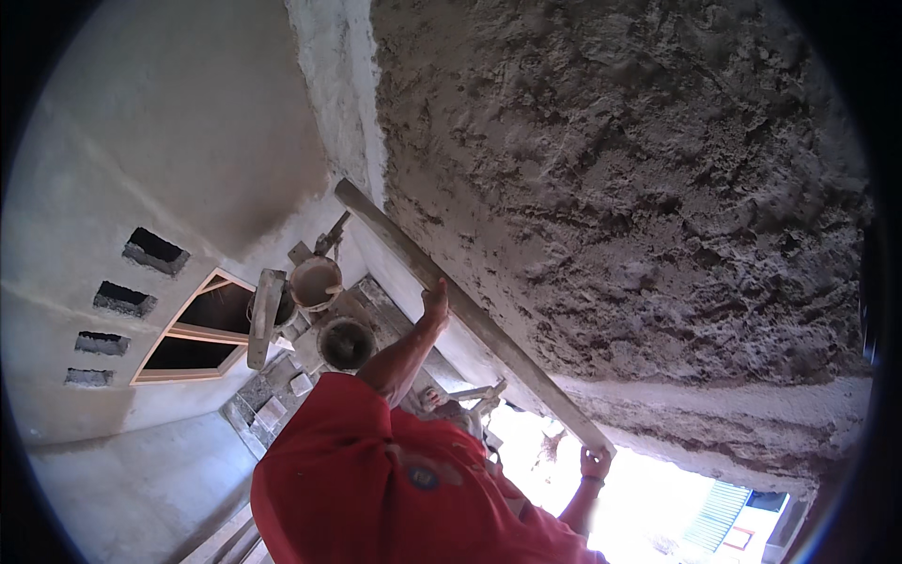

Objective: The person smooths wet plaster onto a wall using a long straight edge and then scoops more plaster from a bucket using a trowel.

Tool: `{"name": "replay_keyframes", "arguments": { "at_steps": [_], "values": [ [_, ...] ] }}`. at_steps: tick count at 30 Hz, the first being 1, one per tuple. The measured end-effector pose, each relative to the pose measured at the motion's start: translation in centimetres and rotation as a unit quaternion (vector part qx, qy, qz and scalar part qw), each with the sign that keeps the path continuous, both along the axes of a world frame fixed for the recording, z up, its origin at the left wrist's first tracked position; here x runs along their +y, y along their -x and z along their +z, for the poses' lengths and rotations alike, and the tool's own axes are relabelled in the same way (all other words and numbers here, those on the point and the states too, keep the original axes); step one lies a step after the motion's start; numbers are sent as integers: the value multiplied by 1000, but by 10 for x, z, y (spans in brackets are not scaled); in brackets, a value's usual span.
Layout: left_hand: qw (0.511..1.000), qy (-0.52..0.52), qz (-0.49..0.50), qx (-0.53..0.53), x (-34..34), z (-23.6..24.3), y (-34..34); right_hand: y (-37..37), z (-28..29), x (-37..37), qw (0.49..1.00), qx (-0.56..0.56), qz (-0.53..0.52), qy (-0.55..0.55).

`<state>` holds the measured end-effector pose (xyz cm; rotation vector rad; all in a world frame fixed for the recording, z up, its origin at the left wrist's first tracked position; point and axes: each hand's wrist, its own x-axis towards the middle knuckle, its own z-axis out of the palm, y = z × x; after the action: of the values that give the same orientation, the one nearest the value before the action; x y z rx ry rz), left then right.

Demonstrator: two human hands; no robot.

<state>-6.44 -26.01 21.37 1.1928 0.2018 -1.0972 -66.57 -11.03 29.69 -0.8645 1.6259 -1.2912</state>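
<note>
A long, straight plasterer's straightedge (512, 355) runs diagonally along the lower edge of a rough, wet-looking mortar surface (639, 197). My left hand (435, 305) grips it near its middle, thumb up along the edge. Close to its lower right end, my right hand (594, 462) closes around the bar, with a dark band on the wrist. Both arms stretch out from my red sleeves. The mortar is grey-brown and lumpy, smoother next to the bar's upper part. A pale, smooth strip (343, 85) borders it on the left.
Below my left arm stand a mortar-caked bucket (346, 342) and another bucket (316, 282). A wooden board (266, 320) juts up beside them. A wood-framed opening (197, 331) and several small wall holes are at the left. Bright daylight enters through an opening (648, 498) at lower right.
</note>
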Motion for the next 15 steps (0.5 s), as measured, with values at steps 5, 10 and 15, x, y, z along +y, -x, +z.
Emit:
{"name": "replay_keyframes", "arguments": {
  "at_steps": [5, 10, 15],
  "values": [
    [990, -40, 28, -131, 15, -93, -55, -90, -70, -38, 951, -289, -14, -113],
    [994, -50, -7, -98, -37, -81, -45, -107, -106, -71, 875, -439, -172, -110],
    [995, -56, -84, 14, -70, -84, -58, -130, -123, -91, 976, 167, 95, -104]
  ]
}}
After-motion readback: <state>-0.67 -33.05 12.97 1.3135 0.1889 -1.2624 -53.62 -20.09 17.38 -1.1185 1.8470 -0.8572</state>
